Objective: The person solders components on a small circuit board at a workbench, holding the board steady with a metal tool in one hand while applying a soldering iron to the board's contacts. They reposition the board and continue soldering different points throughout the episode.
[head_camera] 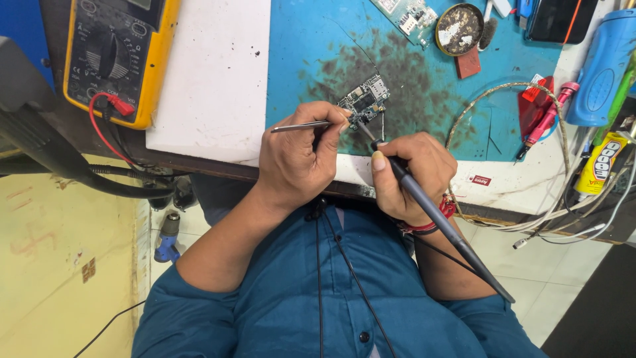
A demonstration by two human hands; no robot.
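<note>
Your left hand (295, 159) is closed around a pair of slim metal tweezers (299, 126), the shaft sticking out toward 9 o'clock and the tips meeting the small circuit board (364, 101). Your right hand (411, 174) is gripping a dark soldering iron (440, 222) like a pen: its handle runs off toward 5 o'clock over your blue shirt (318, 305), and its tip touches the board's lower edge. A red thread band (445, 211) sits on that wrist.

The board lies on the stained blue work mat (311, 40), at about 12 o'clock from your knuckles and just beside the mat's near edge. Left of the mat the bench is covered by a white sheet (212, 79).

From the board, at 1 o'clock, stands a round shallow tin (459, 29) holding a crusty whitish and dark residue; what the stuff is cannot be told. A small reddish block (468, 63) lies just below the tin, and a second circuit board (405, 14) lies to its left.

At 10 o'clock, well apart, a yellow multimeter (119, 56) rests with a red lead plugged in. At 3 o'clock a braided cable (503, 89) loops past a red probe (550, 116), with a blue case (603, 66) and a yellow glue tube (599, 162) beyond.
</note>
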